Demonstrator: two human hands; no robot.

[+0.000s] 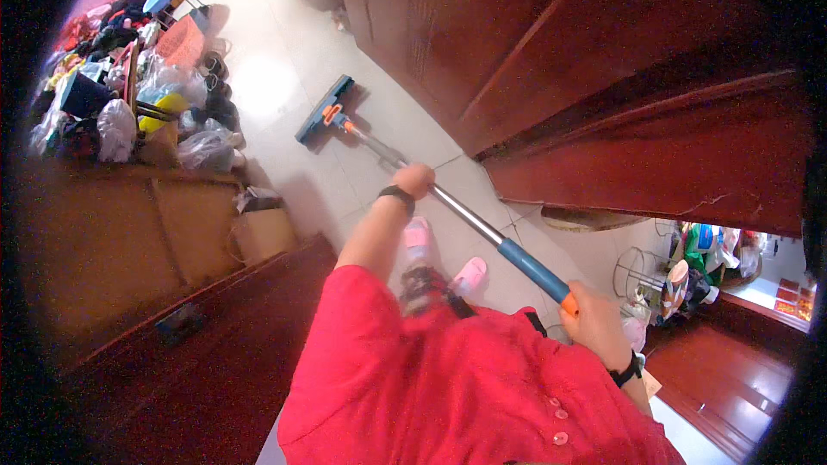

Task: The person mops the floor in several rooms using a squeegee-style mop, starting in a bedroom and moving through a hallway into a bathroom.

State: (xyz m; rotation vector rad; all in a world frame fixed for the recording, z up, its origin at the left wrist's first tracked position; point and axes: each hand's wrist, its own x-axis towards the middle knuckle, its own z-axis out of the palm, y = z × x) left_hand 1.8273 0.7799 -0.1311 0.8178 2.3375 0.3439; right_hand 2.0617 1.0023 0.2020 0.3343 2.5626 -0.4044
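Both hands grip one long mop (469, 218) that slants across the floor from upper left to lower right. My left hand (414, 180) is closed round the metal pole below the head. My right hand (594, 319) wraps the orange end of its blue-grey grip. Its wide, flat dark head with an orange joint (334, 114) rests on the pale tiled floor (289, 30). Palm and fingertips of each hand are partly hidden.
Bags, shoes and clothes (164, 86) crowd the left side beside a brown cabinet (164, 228). A dark red wooden door (551, 60) stands at upper right. A wire rack (639, 271) and more bags (706, 241) are at far right. My pink slippers (469, 275) are below the pole.
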